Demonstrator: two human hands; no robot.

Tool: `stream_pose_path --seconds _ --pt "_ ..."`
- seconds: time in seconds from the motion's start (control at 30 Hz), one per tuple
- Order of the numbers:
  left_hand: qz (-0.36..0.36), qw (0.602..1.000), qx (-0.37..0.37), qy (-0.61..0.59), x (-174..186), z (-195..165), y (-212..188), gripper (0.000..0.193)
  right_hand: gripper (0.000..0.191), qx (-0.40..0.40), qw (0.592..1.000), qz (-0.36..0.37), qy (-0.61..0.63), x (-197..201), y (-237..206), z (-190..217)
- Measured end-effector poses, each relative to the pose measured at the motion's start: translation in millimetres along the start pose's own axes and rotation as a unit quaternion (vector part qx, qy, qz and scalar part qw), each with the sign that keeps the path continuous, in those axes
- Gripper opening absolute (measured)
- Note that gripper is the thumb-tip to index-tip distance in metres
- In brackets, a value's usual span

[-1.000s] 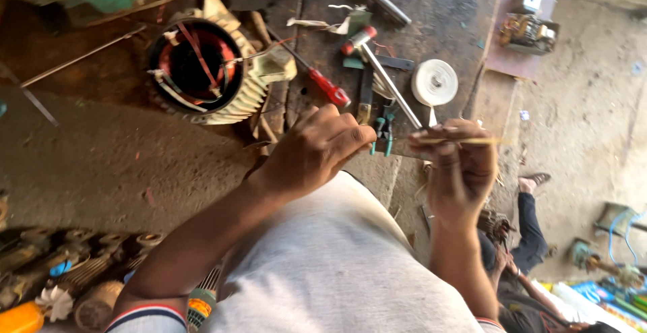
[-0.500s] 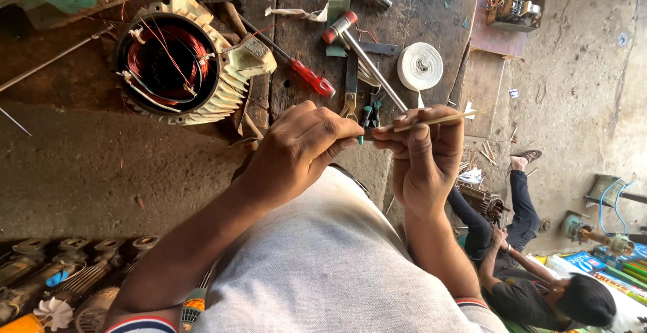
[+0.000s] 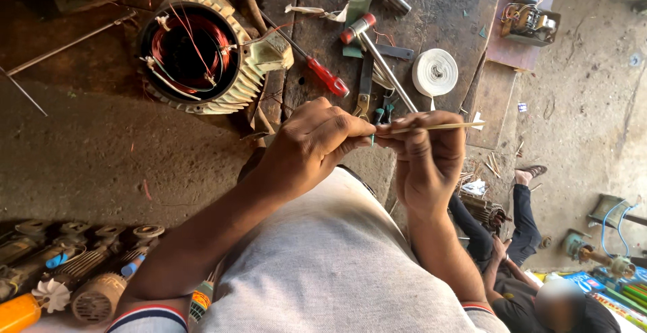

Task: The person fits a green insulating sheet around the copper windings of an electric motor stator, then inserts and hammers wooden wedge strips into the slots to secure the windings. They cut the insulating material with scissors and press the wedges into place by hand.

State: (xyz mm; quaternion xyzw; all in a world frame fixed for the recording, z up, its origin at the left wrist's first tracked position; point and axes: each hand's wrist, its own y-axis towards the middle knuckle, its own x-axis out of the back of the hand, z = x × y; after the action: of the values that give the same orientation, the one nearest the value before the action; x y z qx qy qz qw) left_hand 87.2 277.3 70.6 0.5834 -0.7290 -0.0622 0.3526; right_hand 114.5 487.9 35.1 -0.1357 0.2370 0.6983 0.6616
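- Both hands have shifted slightly lower and closer together in the view since half a second ago, and the motor housing now sits nearer the top left corner.
- Nearest, the person's grey shirt [image 3: 323, 272] fills the bottom of the view, with both forearms reaching up from it.
- The left hand [image 3: 313, 147] is closed, its thumb and fingertips pinching the near end of a thin stick [image 3: 438, 127].
- The right hand [image 3: 424, 158] is curled too, fingers pinching the same stick just beside the left fingertips, so the two hands almost touch.
- The stick lies nearly level, its long axis running left to right; its free end points right, jutting past the right hand.
- It is held in the air above the tabletop [image 3: 81, 151], resting on nothing.
- Just beyond the hands lie pliers [image 3: 364, 94] and a hammer with a red head [image 3: 377, 56].
- A red-handled screwdriver [image 3: 323, 75] lies left of them, pointing up-left.
- A roll of white tape [image 3: 435, 73] sits to the right of the hammer.
- Farther left stands a round motor housing [image 3: 202, 56] with copper windings inside.
- At lower left, a row of small motors [image 3: 81, 259] lies side by side.
- At lower right, another person [image 3: 532, 265] sits on the floor.
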Motion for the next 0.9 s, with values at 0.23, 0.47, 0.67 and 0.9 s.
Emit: stream_pose_path --seconds 0.23,0.47,0.67,0.9 --pt "-0.015 1.000 0.007 -0.005 -2.3 -2.8 -1.1 0.023 0.014 -0.004 0.998 -0.007 0.058 -1.3 3.5 11.3" --pt "-0.009 1.000 -0.001 -0.006 -2.5 -2.5 0.9 0.024 0.014 -0.031 0.996 -0.005 0.089 3.0 3.9 11.4" --pt "-0.012 1.000 -0.004 -0.006 -4.7 -2.2 3.6 0.024 0.011 -0.019 0.998 0.013 0.055 0.1 3.1 9.6" --pt "-0.007 1.000 -0.006 0.011 -6.6 2.3 1.7 0.025 0.011 -0.008 1.000 0.019 0.013 -4.7 6.1 0.2"
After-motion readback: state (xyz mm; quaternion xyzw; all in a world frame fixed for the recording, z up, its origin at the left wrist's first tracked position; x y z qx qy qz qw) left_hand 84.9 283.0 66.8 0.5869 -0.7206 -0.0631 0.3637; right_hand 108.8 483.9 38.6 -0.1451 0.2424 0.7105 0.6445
